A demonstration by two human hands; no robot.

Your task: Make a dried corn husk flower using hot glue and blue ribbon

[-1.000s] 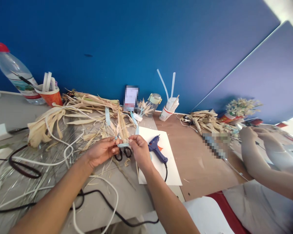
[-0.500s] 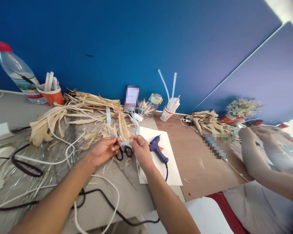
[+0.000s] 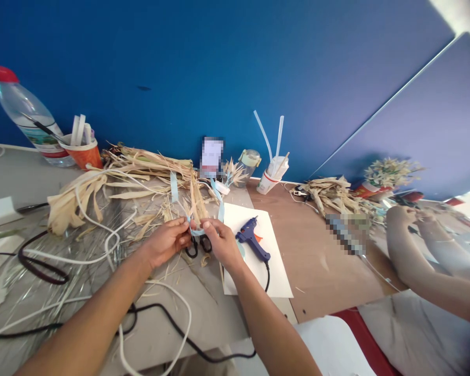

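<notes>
Two blue partition panels (image 3: 203, 68) are found behind the work area, joined along a slanting seam at right. Before them, a grey tabletop (image 3: 219, 313) is abutted by a brown tabletop (image 3: 309, 261). At far right, a co-worker's forearms (image 3: 399, 250) are extended forward, the hands brought close together. Dried corn husks (image 3: 152, 162) are heaped across the back of the grey side. White board (image 3: 274, 282) is laid over the joint between the two surfaces. A red-capped plastic bottle (image 3: 27, 115) is positioned at back left, an orange paper cup (image 3: 86, 155) just beside it. The left hand (image 3: 168, 243) and right hand (image 3: 221, 243) are held slightly apart, in front of the husks. On the board, a blue hot-glue gun (image 3: 254, 243) is laid. Black-handled scissors (image 3: 192, 249) are partly hidden between the hands. Smallest, a pale-blue strip (image 3: 198, 231) is stretched between the hands, over the scissors: one end is pinched by the left fingertips, the other clamped between right thumb and forefinger. Whether a stem is also gripped by the left fingertips cannot be told.
</notes>
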